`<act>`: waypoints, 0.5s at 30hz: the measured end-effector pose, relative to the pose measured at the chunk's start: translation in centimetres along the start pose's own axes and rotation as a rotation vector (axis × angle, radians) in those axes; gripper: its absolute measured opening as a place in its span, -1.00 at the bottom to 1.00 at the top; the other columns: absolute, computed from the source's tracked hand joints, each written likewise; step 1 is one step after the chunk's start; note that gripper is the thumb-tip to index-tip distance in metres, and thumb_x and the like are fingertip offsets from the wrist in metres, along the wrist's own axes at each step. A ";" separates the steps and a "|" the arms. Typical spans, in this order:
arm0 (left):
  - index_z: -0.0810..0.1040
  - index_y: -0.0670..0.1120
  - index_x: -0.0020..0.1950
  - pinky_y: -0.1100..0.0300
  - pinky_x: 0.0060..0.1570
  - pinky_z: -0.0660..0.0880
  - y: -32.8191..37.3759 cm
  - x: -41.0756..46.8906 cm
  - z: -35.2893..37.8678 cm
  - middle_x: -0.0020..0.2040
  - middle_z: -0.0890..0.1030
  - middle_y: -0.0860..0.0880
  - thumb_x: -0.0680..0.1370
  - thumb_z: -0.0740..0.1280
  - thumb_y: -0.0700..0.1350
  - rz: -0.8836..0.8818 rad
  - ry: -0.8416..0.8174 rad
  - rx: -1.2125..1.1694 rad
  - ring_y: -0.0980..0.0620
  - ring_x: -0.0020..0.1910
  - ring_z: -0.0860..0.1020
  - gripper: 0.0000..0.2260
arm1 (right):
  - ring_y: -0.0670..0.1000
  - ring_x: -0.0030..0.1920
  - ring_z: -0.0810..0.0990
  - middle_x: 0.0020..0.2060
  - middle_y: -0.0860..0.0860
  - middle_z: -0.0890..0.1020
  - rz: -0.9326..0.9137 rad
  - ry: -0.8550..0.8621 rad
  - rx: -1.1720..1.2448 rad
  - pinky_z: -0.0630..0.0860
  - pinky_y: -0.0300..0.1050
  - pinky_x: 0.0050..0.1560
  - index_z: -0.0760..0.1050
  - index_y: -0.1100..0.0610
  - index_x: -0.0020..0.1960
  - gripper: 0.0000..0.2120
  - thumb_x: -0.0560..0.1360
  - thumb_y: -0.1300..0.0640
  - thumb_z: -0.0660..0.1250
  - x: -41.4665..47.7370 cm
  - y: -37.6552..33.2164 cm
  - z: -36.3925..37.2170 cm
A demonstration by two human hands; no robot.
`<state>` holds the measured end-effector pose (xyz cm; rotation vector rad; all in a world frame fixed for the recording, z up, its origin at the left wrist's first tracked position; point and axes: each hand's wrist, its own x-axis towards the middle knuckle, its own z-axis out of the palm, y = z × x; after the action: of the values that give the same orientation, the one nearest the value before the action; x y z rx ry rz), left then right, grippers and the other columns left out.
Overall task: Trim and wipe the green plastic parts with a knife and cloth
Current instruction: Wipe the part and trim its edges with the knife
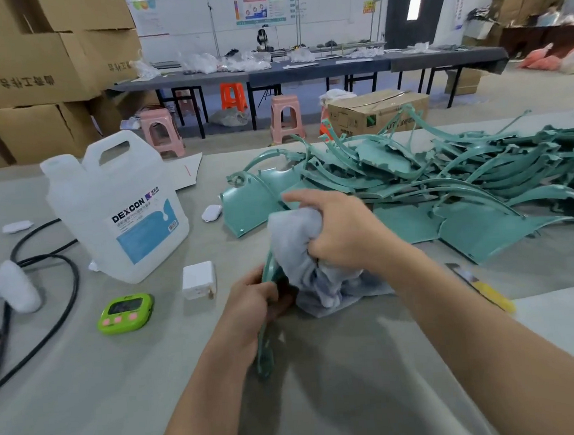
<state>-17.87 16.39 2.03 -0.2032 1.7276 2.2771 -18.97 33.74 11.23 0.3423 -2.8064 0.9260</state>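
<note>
My left hand (252,300) grips a curved green plastic part (266,346) that stands on edge above the grey table. My right hand (339,228) clutches a bunched grey-white cloth (302,250) pressed against the upper end of that part; the cloth hides most of it there. A yellow-handled knife (481,287) lies on the table just right of my right forearm, untouched. A big heap of green plastic parts (448,184) is spread over the table's far right.
A white DEXCON jug (120,210) stands at the left. Near it lie a green timer (126,312), a white charger block (198,280), black cables (55,304) and a white glove (13,287). Cardboard boxes (27,76) and stools (162,132) stand beyond the table.
</note>
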 end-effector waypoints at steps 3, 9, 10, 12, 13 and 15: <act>0.41 -0.11 0.50 -0.24 0.34 0.46 0.0 0.3 -0.7 0.31 0.58 -0.29 0.29 0.07 -0.57 0.012 -0.079 -0.050 -0.32 0.25 0.58 -0.19 | 0.07 0.25 0.55 0.43 0.01 0.51 0.160 -0.293 -0.058 0.43 -0.18 0.08 0.28 -0.07 0.58 -0.24 0.42 0.17 0.40 2.4 0.8 2.3; 0.48 -0.20 0.43 -0.11 0.30 0.52 0.9 1.1 -2.1 0.31 0.57 -0.33 0.41 0.17 -0.44 -0.072 -0.269 -0.235 -0.32 0.29 0.56 -0.42 | 0.02 0.01 0.67 0.04 -0.05 0.69 0.214 -0.512 0.013 0.66 0.01 0.05 0.53 -0.15 0.29 -0.50 0.35 0.00 0.38 5.4 2.5 1.0; 0.50 -0.21 0.41 -0.09 0.26 0.54 0.9 1.3 -2.1 0.28 0.59 -0.32 0.41 0.16 -0.44 -0.083 -0.246 -0.248 -0.32 0.26 0.58 -0.43 | 0.04 0.01 0.68 0.02 -0.03 0.70 0.236 -0.485 0.035 0.67 0.03 0.05 0.56 -0.13 0.27 -0.55 0.38 0.00 0.38 6.1 3.0 0.9; 0.53 -0.20 0.37 -0.10 0.22 0.56 0.9 1.4 -2.1 0.26 0.62 -0.30 0.38 0.15 -0.46 -0.091 -0.224 -0.236 -0.32 0.24 0.59 -0.42 | 0.11 0.04 0.66 0.05 0.06 0.70 0.314 -0.272 0.081 0.64 0.03 0.05 0.60 -0.01 0.25 -0.64 0.46 0.06 0.39 7.2 4.3 1.3; 0.54 -0.19 0.36 -0.10 0.21 0.56 1.0 1.3 -2.1 0.25 0.62 -0.29 0.37 0.15 -0.47 -0.093 -0.223 -0.222 -0.33 0.25 0.59 -0.42 | 0.13 0.03 0.64 0.06 0.09 0.69 0.364 -0.131 0.055 0.61 0.00 0.01 0.61 0.03 0.24 -0.67 0.48 0.10 0.40 7.4 4.9 1.9; 0.54 -0.19 0.36 -0.07 0.20 0.57 0.9 1.4 -2.0 0.25 0.63 -0.29 0.39 0.11 -0.48 -0.098 -0.210 -0.209 -0.32 0.24 0.60 -0.42 | 0.18 0.05 0.60 0.13 0.12 0.66 0.381 0.014 -0.081 0.52 -0.05 -0.01 0.56 0.05 0.27 -0.65 0.49 0.15 0.38 7.3 5.6 3.4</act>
<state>-19.55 14.44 1.89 -0.0839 1.3490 2.3118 -27.72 34.88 7.01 -0.2181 -2.9399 0.8699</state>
